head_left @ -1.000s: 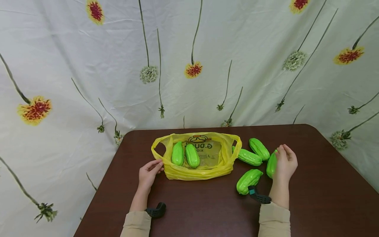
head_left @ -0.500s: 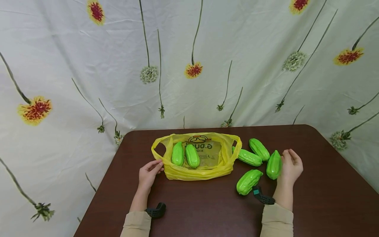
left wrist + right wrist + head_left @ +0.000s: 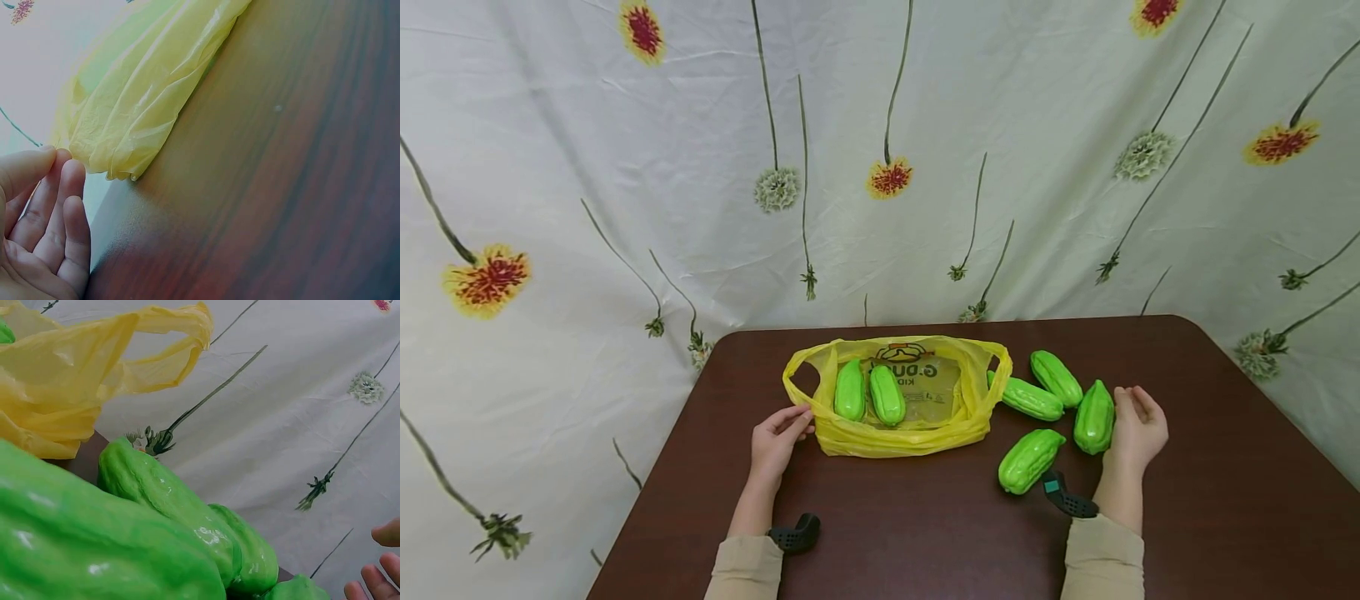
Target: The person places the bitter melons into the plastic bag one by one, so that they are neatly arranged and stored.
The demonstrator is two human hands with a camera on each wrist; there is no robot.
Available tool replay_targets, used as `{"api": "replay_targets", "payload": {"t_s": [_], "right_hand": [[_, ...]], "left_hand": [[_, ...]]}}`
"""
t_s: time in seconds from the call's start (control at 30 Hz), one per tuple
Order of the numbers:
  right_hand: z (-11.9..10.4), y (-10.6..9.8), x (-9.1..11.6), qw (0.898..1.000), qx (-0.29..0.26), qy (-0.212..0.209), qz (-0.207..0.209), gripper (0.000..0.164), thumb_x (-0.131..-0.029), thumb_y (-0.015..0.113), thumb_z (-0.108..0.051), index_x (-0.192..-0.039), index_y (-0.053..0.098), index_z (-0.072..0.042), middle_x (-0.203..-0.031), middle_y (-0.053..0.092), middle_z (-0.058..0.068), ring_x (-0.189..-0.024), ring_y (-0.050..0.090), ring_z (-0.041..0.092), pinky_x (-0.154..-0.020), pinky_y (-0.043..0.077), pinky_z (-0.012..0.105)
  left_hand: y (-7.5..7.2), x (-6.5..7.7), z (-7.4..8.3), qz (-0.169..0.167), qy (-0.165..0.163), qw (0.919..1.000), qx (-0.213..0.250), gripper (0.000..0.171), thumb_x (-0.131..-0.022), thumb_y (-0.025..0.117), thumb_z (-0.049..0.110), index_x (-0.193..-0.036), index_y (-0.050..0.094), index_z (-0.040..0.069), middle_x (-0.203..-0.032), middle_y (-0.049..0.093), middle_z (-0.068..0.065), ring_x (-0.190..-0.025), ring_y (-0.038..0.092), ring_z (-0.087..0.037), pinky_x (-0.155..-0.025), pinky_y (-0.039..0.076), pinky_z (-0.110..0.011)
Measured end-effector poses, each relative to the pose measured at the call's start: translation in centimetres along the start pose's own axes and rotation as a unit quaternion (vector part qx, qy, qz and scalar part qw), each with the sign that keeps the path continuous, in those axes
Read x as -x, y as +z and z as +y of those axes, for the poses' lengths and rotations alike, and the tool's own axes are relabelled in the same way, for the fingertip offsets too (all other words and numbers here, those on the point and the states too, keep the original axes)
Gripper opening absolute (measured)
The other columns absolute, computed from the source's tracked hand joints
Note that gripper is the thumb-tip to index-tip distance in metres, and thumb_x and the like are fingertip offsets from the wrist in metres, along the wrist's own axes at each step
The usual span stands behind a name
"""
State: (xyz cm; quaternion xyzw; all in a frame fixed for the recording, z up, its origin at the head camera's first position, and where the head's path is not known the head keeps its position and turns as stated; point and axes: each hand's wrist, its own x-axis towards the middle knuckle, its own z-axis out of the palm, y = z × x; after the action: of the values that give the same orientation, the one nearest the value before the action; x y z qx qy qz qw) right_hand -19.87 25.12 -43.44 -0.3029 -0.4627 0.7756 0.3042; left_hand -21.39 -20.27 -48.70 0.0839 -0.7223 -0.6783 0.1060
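A yellow plastic bag (image 3: 898, 437) lies with its mouth open on the table, two glossy green bitter melons (image 3: 887, 395) inside it. My left hand (image 3: 775, 442) pinches the bag's left edge between thumb and fingertips; the left wrist view shows the thumb (image 3: 28, 172) against the index finger. My right hand (image 3: 1137, 433) is just right of an upright-lying bitter melon (image 3: 1094, 418), its fingers loosely bent and holding nothing. In the right wrist view the thumb (image 3: 387, 534) and fingers are apart. Whether the hand touches that melon I cannot tell.
Right of the bag lie more bitter melons: one against its side (image 3: 1032, 398), one behind (image 3: 1057, 379) and one nearer the front (image 3: 1032, 461). The dark brown table (image 3: 910, 533) ends at the back before a flowered white cloth (image 3: 1037, 100).
My right hand has moved right and slightly down, off the rightmost bitter melon, which now shows fully. The left hand and the bag have stayed in place.
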Motion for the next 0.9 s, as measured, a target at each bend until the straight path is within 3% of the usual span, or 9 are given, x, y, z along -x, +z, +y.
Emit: {"api": "replay_targets", "payload": {"t_s": [0.37, 0.5, 0.63, 0.73, 0.9], "right_hand": [[0.8, -0.1, -0.3, 0.998, 0.068, -0.001, 0.014, 0.028, -0.083, 0.070, -0.008, -0.106, 0.058, -0.019, -0.106, 0.053, -0.004, -0.096, 0.050, 0.005, -0.095, 0.041, 0.025], [1.2, -0.1, -0.5, 0.995, 0.099, 0.001, 0.008, 0.038, -0.082, 0.070, -0.007, -0.118, 0.056, -0.012, -0.111, 0.053, -0.003, -0.110, 0.050, 0.016, -0.096, 0.041, 0.024], [1.5, -0.3, -0.7, 0.992, 0.129, 0.012, -0.003, 0.055, -0.085, 0.068, -0.009, -0.135, 0.047, -0.006, -0.114, 0.050, -0.006, -0.125, 0.042, 0.022, -0.098, 0.039, 0.025], [1.7, -0.4, -0.8, 0.988, 0.151, 0.016, -0.007, 0.059, -0.085, 0.067, -0.007, -0.139, 0.043, -0.005, -0.117, 0.048, -0.006, -0.128, 0.039, 0.022, -0.099, 0.038, 0.025], [1.9, -0.4, -0.9, 0.985, 0.168, 0.024, -0.009, 0.063, -0.084, 0.068, -0.005, -0.140, 0.041, -0.005, -0.134, 0.045, 0.005, -0.130, 0.037, 0.021, -0.100, 0.038, 0.024]], "left_hand": [[0.0, 0.0, -0.1, -0.001, 0.001, 1.0000, 0.001, 0.029, -0.086, 0.069, 0.016, -0.108, 0.068, -0.003, -0.094, 0.070, -0.004, -0.072, 0.066, -0.012, -0.069, 0.052, -0.024], [0.0, -0.1, -0.1, -0.001, 0.002, 1.0000, 0.001, 0.028, -0.086, 0.069, 0.015, -0.108, 0.068, -0.003, -0.094, 0.070, -0.005, -0.072, 0.066, -0.012, -0.069, 0.052, -0.024], [0.0, 0.0, 0.0, -0.002, 0.001, 1.0000, 0.001, 0.028, -0.086, 0.069, 0.015, -0.108, 0.068, -0.003, -0.094, 0.070, -0.006, -0.072, 0.066, -0.012, -0.069, 0.052, -0.023], [0.0, 0.0, 0.0, -0.003, 0.000, 1.0000, -0.001, 0.028, -0.087, 0.069, 0.016, -0.108, 0.068, -0.003, -0.096, 0.069, -0.008, -0.072, 0.066, -0.011, -0.069, 0.052, -0.023], [0.0, 0.0, 0.2, -0.003, -0.001, 1.0000, -0.003, 0.029, -0.087, 0.068, 0.016, -0.109, 0.067, -0.003, -0.098, 0.069, -0.009, -0.073, 0.066, -0.011, -0.070, 0.052, -0.022]]}}
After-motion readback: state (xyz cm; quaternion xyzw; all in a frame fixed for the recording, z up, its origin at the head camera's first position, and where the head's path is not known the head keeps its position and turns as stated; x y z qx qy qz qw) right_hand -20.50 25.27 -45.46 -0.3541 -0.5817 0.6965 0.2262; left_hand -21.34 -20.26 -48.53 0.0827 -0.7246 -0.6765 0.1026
